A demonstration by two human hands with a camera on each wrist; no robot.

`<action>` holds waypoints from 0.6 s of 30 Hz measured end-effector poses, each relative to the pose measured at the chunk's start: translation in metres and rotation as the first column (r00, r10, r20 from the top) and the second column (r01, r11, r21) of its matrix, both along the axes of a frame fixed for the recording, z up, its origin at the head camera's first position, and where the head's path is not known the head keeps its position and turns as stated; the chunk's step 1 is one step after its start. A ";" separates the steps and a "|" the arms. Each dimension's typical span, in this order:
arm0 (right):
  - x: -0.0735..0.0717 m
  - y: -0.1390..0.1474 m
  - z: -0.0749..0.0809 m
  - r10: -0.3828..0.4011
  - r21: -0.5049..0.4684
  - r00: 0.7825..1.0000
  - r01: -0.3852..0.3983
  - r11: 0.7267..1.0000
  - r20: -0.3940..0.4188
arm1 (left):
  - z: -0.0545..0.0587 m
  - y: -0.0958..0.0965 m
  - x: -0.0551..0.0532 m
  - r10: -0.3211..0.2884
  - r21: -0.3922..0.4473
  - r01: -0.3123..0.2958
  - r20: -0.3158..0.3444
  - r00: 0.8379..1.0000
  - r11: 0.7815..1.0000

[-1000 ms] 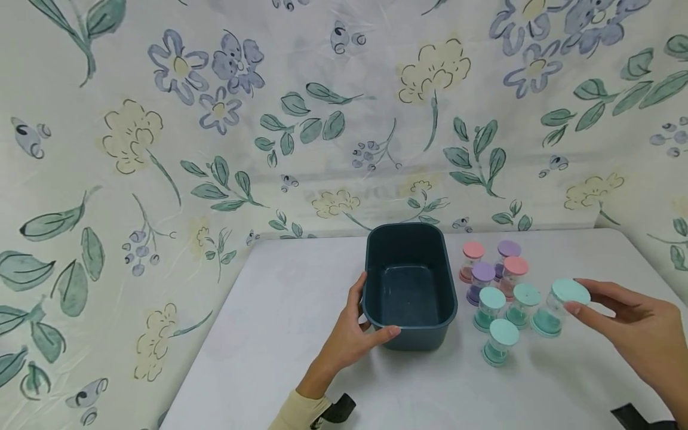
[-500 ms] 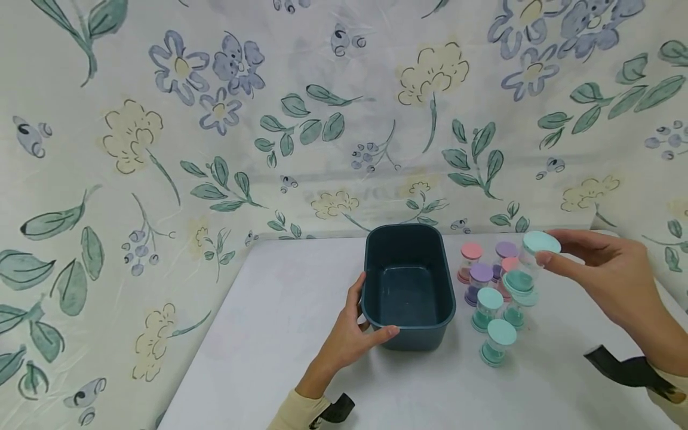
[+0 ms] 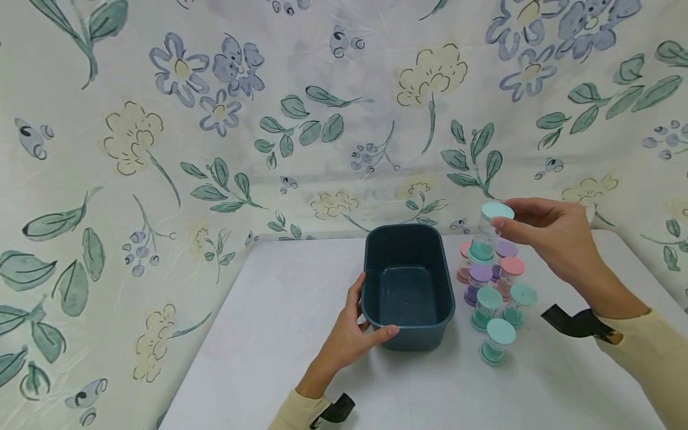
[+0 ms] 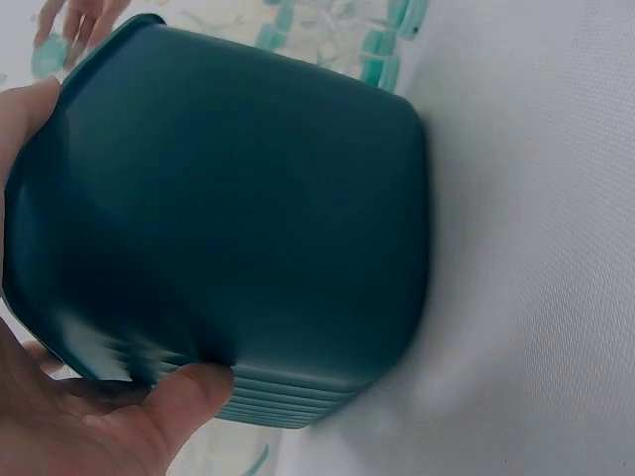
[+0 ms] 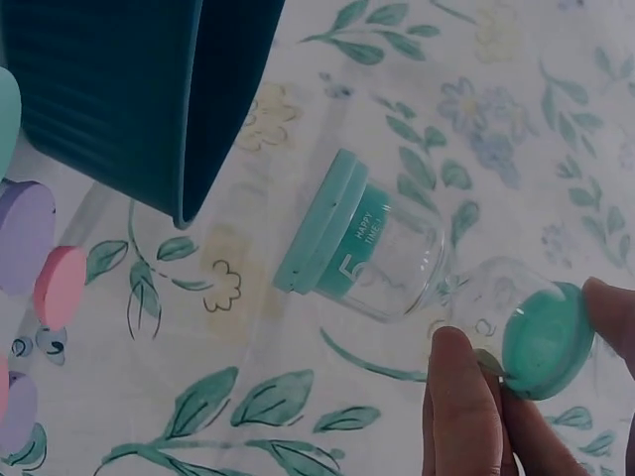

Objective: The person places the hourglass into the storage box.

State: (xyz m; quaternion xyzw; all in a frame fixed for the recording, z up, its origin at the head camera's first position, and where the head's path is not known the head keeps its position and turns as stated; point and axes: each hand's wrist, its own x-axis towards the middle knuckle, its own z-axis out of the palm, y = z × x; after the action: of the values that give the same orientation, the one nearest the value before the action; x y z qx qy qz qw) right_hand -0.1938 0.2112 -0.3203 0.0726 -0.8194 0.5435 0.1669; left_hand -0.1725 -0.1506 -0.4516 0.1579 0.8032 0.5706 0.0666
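1. Leftward and farther since the earlier frame, the right hand (image 3: pixel 561 239) has carried a mint-capped hourglass (image 3: pixel 487 232), pinching its upper cap in the air right of the bin (image 3: pixel 416 339).
2. It mostly hides a far pink-capped hourglass (image 3: pixel 463 272).
3. The left hand (image 3: pixel 346 339) grips the bin's near left corner, some fingertips hidden.
4. The right sleeve (image 3: pixel 647 352) is cut off.

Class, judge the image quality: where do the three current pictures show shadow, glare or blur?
Head view: soft shadow on the table beside the bin, faint sheen inside it; left wrist view: teal timers beyond the bin look pale and soft; right wrist view: rather dim, but the held timer has readable lettering.
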 end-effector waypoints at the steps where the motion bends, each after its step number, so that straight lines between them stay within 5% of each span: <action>1: -0.003 -0.003 0.001 0.006 -0.004 1.000 -0.006 1.000 0.005 | 0.000 0.000 0.000 0.000 0.000 0.000 0.000 1.000 1.000; 18: -0.049 -0.058 0.015 0.107 -0.020 0.994 -0.106 0.994 0.031 | -0.001 0.000 0.000 -0.002 -0.002 0.002 -0.015 1.000 1.000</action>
State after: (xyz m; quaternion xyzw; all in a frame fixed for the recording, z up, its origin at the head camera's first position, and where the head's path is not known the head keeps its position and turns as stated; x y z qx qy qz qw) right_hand -0.2425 0.1532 -0.3052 0.1059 -0.8119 0.5604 0.1250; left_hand -0.1726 -0.1504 -0.4531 0.1631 0.8041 0.5684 0.0614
